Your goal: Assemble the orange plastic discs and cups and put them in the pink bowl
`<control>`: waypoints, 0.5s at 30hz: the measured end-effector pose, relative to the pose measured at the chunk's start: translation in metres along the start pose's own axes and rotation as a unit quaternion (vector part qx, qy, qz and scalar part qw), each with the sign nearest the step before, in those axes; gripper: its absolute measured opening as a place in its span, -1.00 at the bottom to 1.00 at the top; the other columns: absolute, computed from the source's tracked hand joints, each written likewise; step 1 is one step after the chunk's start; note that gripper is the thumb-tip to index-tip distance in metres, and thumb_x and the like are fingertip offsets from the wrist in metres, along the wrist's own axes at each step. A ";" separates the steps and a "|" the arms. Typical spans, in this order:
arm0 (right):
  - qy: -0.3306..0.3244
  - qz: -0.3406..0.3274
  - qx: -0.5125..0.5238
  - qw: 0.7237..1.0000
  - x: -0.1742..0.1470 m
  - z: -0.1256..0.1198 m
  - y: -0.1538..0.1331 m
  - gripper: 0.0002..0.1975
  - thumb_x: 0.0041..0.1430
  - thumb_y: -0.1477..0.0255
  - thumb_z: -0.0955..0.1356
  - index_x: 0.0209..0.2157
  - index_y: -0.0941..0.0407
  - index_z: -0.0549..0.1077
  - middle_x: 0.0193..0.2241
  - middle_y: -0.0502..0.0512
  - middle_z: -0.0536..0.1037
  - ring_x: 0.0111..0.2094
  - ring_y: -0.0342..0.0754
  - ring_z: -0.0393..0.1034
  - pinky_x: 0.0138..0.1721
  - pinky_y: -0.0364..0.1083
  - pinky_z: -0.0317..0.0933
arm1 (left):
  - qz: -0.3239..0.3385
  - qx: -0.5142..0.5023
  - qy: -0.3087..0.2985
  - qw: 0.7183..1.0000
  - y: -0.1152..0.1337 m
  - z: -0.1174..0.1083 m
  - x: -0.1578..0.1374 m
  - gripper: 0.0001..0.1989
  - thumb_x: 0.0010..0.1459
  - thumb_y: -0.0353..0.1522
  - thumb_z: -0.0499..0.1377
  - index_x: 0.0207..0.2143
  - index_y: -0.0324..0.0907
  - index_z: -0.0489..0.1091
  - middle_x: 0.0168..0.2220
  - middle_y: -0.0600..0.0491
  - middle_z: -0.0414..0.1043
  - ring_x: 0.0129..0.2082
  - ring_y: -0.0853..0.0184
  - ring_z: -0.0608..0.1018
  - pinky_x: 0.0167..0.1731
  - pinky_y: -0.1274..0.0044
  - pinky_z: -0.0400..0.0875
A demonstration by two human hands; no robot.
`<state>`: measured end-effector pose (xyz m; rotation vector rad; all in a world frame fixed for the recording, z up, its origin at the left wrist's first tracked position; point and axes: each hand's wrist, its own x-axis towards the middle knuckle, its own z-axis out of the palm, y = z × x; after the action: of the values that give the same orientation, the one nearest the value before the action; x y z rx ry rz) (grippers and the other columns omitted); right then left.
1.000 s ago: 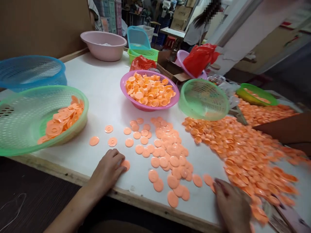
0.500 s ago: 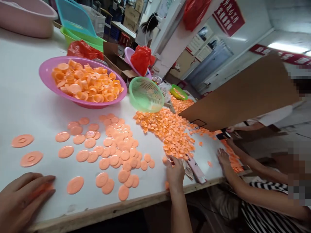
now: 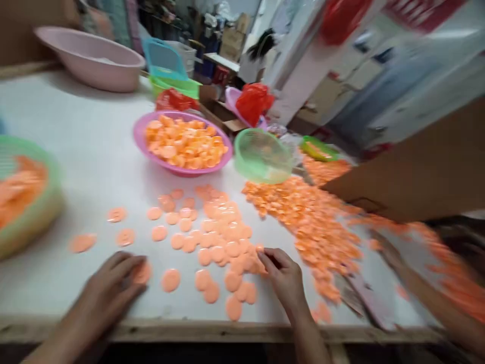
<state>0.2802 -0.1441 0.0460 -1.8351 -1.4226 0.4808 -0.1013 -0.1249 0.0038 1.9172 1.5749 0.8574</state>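
Observation:
At the near left of the white table, my left hand (image 3: 108,290) has its thumb and fingers around the edge of a flat orange plastic disc (image 3: 141,273). My right hand (image 3: 288,283) pinches a small orange plastic piece (image 3: 259,248) between thumb and forefinger; blur hides its exact shape. It hovers at the right edge of many overlapping orange discs (image 3: 227,217) spread on the table. One lone disc (image 3: 171,280) lies between my hands. To the right of my right hand is a heap of small orange cup-shaped pieces (image 3: 303,217).
A pink basin (image 3: 182,172) heaped with orange cups stands behind the discs, beside a green sieve basket (image 3: 261,162). Another green basket (image 3: 49,202) with orange pieces is at far left. A co-worker's hand (image 3: 390,253) and a brown cardboard sheet (image 3: 417,167) are at right.
The view has swung left, bringing in the left green basket. My right hand has moved left from the cup heap to the discs, a small piece in its fingers. My left hand still holds a disc.

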 end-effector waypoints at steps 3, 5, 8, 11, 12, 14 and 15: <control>-0.161 -0.099 0.074 0.979 -0.012 0.061 -0.067 -0.83 0.24 0.34 0.33 -0.36 0.08 0.54 -0.45 0.03 0.52 -0.40 -0.07 0.40 -0.37 -0.12 0.26 | -0.038 0.010 -0.054 0.998 0.002 -0.011 -0.001 -0.76 0.04 -0.28 0.22 -0.20 -0.08 0.49 -0.25 0.06 0.45 -0.30 0.31 0.54 -0.29 0.54 0.45; -0.230 -0.181 0.068 0.954 -0.024 0.100 -0.103 -0.82 0.28 0.42 0.29 -0.37 0.07 0.51 -0.45 0.01 0.48 -0.39 -0.09 0.38 -0.37 -0.13 0.24 | -0.060 0.001 -0.060 0.996 0.005 -0.012 0.001 -0.79 0.05 -0.37 0.19 -0.21 -0.12 0.49 -0.30 0.06 0.43 -0.36 0.34 0.51 -0.33 0.54 0.43; -0.265 -0.274 -0.014 0.924 -0.038 0.145 -0.129 -0.78 0.29 0.53 0.24 -0.40 0.09 0.46 -0.44 0.01 0.41 -0.43 -0.11 0.30 -0.44 -0.14 0.16 | -0.065 -0.023 -0.061 0.996 0.010 -0.009 0.001 -0.80 0.06 -0.41 0.17 -0.23 -0.14 0.49 -0.33 0.06 0.41 -0.38 0.35 0.48 -0.36 0.53 0.41; -0.253 -0.332 -0.089 0.904 -0.045 0.167 -0.130 -0.78 0.25 0.60 0.23 -0.37 0.11 0.45 -0.43 0.04 0.40 -0.43 -0.08 0.25 -0.46 -0.11 0.11 | -0.058 -0.039 -0.069 0.995 0.009 -0.004 -0.001 -0.86 0.10 -0.41 0.15 -0.28 -0.14 0.48 -0.34 0.05 0.41 -0.34 0.34 0.47 -0.33 0.52 0.39; -0.247 -0.351 -0.102 0.898 -0.047 0.170 -0.128 -0.78 0.24 0.62 0.23 -0.35 0.11 0.45 -0.42 0.05 0.40 -0.41 -0.07 0.24 -0.45 -0.10 0.10 | -0.058 -0.041 -0.070 0.995 0.007 -0.003 -0.002 -0.88 0.11 -0.42 0.14 -0.30 -0.14 0.47 -0.34 0.05 0.41 -0.34 0.34 0.47 -0.32 0.52 0.39; -0.230 -0.396 -0.113 0.882 -0.051 0.172 -0.127 -0.78 0.24 0.65 0.22 -0.32 0.14 0.45 -0.42 0.07 0.41 -0.40 -0.05 0.24 -0.43 -0.08 0.10 | -0.064 -0.044 -0.062 0.995 0.004 -0.002 -0.004 -0.85 0.11 -0.46 0.12 -0.28 -0.15 0.46 -0.32 0.05 0.42 -0.32 0.33 0.47 -0.30 0.51 0.39; -0.220 -0.421 -0.115 0.872 -0.052 0.172 -0.127 -0.79 0.24 0.66 0.22 -0.30 0.15 0.45 -0.42 0.08 0.42 -0.39 -0.04 0.23 -0.43 -0.07 0.10 | -0.069 -0.046 -0.055 0.995 0.002 -0.004 -0.004 -0.82 0.09 -0.48 0.12 -0.25 -0.15 0.46 -0.31 0.04 0.43 -0.31 0.33 0.48 -0.28 0.50 0.39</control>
<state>0.0620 -0.1237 0.0218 -1.0980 -2.4891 0.2784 -0.1030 -0.1292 0.0074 1.7388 1.5544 0.7416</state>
